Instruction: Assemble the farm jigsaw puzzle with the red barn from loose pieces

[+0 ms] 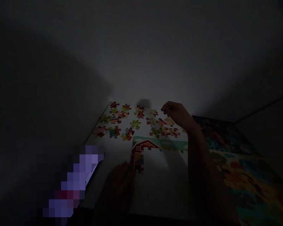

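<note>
Head view, pieces: the loose pieces point(135, 124) lie scattered across the upper middle of the frame, on a white board point(165, 194).
Joined part: the joined part point(146, 145), with a red barn, sits at centre and runs down its left side.
Right hand: the right hand point(175, 112) hangs right of upper centre, near the loose pieces, thumb and fingertips drawn close.
Left hand: the left hand point(121, 175) is at lower centre, beside the joined part's lower left edge.
Grip: in this dimness I cannot tell whether either hand grips a piece.
Handling: the pieces look light, thin and fairly stiff; their narrow tabs would likely bend if forced.
Hold: a loose piece is best pinched by opposite edges of its body, off the tabs.
Pictures: colourful pictures point(245, 185) fill the lower right.
</note>
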Demonstrator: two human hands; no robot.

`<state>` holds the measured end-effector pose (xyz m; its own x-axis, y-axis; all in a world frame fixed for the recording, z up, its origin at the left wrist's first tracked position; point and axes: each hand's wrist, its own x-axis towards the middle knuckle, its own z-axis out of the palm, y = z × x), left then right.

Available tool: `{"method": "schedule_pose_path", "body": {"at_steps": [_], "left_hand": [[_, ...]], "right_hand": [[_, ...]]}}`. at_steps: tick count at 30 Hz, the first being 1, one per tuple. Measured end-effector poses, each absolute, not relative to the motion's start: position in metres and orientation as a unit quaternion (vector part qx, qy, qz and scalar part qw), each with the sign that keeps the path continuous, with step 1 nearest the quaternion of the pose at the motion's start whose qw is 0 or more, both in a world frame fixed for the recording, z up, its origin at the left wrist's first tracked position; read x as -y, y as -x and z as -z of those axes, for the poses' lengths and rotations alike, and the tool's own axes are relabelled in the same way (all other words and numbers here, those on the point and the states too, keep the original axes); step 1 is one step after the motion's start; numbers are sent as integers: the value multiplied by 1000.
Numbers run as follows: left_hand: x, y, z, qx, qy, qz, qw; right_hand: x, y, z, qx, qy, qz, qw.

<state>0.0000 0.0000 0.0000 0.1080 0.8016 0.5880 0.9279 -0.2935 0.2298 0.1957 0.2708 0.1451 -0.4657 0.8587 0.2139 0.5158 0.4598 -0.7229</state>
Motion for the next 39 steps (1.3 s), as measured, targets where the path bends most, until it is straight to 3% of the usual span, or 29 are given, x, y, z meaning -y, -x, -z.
{"method": "schedule_pose_path", "body": {"at_steps": [5,13,25,39], "left_hand": [[4,1,-4,581,744,314,100],[-2,5,-9,558,761,303,130],[-1,8,-4,571,757,305,91],[0,2,-7,578,749,311,91]], "right_hand": [[-303,-210,-98,788,529,-241,202],[-316,-243,-76,766,590,-227,114],[-314,-245,-77,775,561,-289,33],[-301,-236,-103,810,523,-262,-43]]}}
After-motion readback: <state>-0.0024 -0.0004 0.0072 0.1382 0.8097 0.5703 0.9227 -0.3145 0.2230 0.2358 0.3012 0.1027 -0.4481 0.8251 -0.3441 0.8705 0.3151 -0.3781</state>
